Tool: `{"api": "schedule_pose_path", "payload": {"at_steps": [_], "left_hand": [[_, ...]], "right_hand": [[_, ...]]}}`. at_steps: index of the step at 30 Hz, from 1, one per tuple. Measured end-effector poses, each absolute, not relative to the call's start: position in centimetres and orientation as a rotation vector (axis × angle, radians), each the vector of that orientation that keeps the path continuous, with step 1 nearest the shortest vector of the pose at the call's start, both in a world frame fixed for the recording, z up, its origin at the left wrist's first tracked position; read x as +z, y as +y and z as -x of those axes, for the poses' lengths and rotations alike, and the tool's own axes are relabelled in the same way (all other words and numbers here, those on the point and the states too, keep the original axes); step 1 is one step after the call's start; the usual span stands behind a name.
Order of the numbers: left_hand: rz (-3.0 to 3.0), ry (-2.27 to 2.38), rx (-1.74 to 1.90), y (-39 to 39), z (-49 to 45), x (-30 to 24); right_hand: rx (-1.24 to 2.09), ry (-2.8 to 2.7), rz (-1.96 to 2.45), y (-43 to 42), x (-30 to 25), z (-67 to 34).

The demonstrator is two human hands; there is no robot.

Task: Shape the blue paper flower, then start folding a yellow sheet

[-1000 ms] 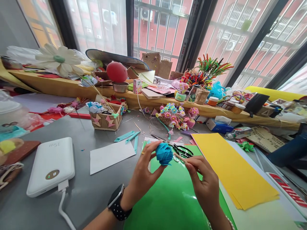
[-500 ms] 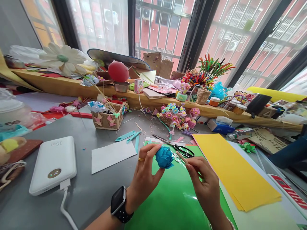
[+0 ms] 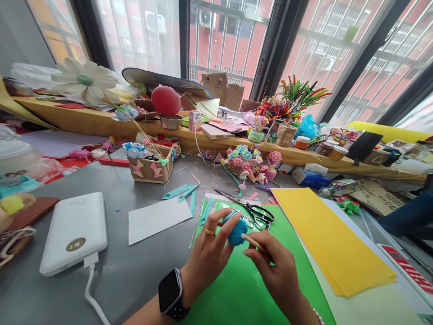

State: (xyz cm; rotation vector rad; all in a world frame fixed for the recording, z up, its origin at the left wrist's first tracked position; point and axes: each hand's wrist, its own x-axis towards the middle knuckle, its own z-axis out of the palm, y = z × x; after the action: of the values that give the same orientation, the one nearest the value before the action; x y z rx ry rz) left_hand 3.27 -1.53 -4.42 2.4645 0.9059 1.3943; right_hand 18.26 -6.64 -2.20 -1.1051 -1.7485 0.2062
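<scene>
My left hand (image 3: 211,255) has its fingers closed round a blue paper flower (image 3: 237,230), partly hidden behind them. In my right hand (image 3: 275,266) is a thin wooden stick (image 3: 253,241), pinched between thumb and fingers. Its tip touches the flower's right side. Both hands are above a shiny green sheet (image 3: 248,289). Just beyond them lie black-handled scissors (image 3: 259,214) and a smaller pair with silver finger rings, partly covered. Light blue paper strips (image 3: 207,210) rest near the far left edge of the green sheet.
To the left are a white power bank (image 3: 76,232) with a cable and a white paper sheet (image 3: 158,221). Yellow paper (image 3: 329,239) lies on the right. Behind stand a cardboard box (image 3: 150,169), small crocheted-looking flowers (image 3: 248,162) and a cluttered shelf (image 3: 216,142).
The flower has turned and moved slightly right and down in my left hand. My right hand has come left, bringing the stick's tip against the flower.
</scene>
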Motion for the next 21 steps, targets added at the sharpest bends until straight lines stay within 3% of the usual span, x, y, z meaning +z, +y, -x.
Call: {"api": "schedule_pose_path", "payload": {"at_steps": [8,16,21], "left_hand": [[-2.358,0.829,1.363,-1.8,-3.5,-4.7],[-1.272,0.440,0.796,-0.8,-3.2,-3.1],[-0.994,0.509,0.742,-1.0,-3.6,-2.4]], "right_hand": [[0.194,-1.708,1.105,-6.7,-2.5,-18.0],[0.107,-1.722,1.052,-6.4,-1.9,-19.0],[-0.056,-1.747,1.068,-6.5,-1.8,-19.1]]}}
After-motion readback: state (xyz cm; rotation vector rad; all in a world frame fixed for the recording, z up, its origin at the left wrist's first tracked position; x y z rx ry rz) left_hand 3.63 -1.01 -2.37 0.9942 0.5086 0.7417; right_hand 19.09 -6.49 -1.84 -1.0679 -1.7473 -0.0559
